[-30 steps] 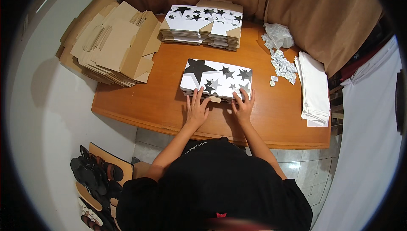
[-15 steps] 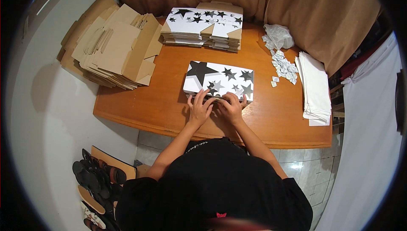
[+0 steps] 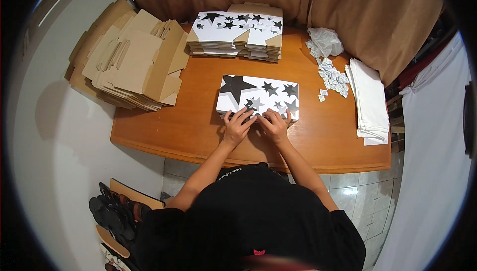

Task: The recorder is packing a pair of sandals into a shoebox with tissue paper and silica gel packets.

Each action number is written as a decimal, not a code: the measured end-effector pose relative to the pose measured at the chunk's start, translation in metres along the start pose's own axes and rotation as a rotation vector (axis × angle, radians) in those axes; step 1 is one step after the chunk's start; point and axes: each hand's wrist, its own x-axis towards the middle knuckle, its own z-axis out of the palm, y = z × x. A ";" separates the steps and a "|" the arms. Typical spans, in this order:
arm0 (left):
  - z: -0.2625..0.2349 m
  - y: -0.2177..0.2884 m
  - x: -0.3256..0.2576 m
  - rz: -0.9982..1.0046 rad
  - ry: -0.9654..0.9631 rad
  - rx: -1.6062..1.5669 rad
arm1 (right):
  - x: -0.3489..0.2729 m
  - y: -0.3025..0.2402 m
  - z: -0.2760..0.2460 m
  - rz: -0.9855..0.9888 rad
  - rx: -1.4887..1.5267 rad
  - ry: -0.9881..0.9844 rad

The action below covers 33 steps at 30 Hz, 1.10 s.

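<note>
A white cardboard box (image 3: 258, 92) with black and grey stars lies on the wooden table in front of me, its lid down. At its front edge are both my hands, side by side. My left hand (image 3: 237, 128) has bent fingers over the lid's edge, left of the middle. Just right of it, my right hand (image 3: 274, 126) grips the same edge with curled fingers, one finger reaching toward the right corner. My fingertips nearly meet at the middle of the edge. The front side of the box is mostly hidden behind my hands.
Flat brown cardboard pieces (image 3: 130, 67) are stacked at the left, by the wall. Folded star-patterned cartons (image 3: 233, 32) stand at the back. To the right lie small white packets (image 3: 333, 78), a clear plastic bag (image 3: 325, 41) and folded white sheets (image 3: 367, 102). Sandals (image 3: 112, 216) are at lower left.
My fingers have shifted slightly along the box's front edge, and the gap in the lid's front edge between my hands looks smaller. The whole view has tilted a little.
</note>
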 end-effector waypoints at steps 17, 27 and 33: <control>0.007 -0.007 -0.002 -0.022 0.029 -0.046 | 0.007 -0.013 0.009 0.193 -0.013 0.029; -0.004 -0.006 0.034 -0.120 -0.206 -0.019 | 0.044 0.033 -0.005 0.338 0.140 -0.148; 0.002 -0.006 0.034 -0.109 -0.225 0.066 | 0.057 0.084 0.004 0.478 -0.010 -0.280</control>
